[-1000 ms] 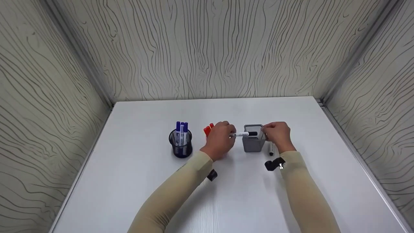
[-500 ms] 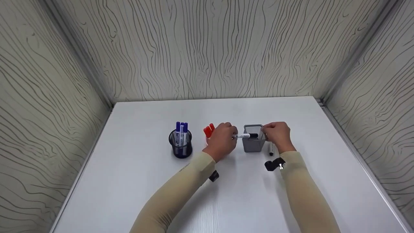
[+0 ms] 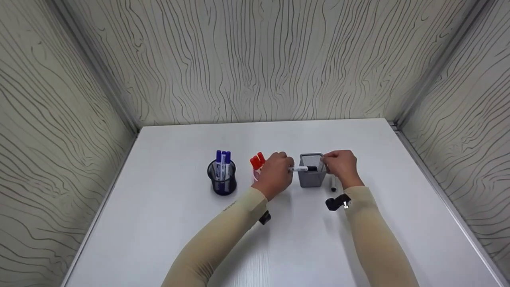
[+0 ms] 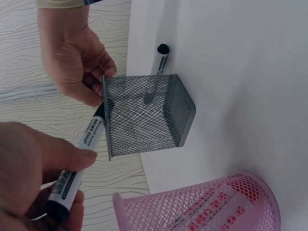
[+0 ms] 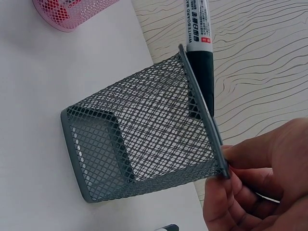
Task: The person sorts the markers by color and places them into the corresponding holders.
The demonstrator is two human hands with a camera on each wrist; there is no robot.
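Between thumb and fingers, my left hand (image 3: 275, 175) holds a black-capped whiteboard marker (image 4: 91, 134), tilted nearly level in the head view. Its cap reaches over the mouth of a grey square mesh pen holder (image 3: 312, 180), with the tip just at the rim in the right wrist view. My right hand (image 3: 342, 165) pinches the rim of that holder at its right side. A second black-capped marker (image 4: 160, 60) lies on the table to the right of the holder, partly hidden behind the mesh in the left wrist view.
Left of the grey holder stands a pink mesh pen holder (image 4: 240, 192) with red-capped markers (image 3: 257, 160), half covered by my left hand. Farther left is a black mesh pen holder (image 3: 224, 186) with blue markers (image 3: 223, 165). Patterned walls enclose the white table (image 3: 179, 231).
My left hand has shifted slightly right and toward me, carrying the marker with it. The right hand keeps its place on the grey holder's rim.
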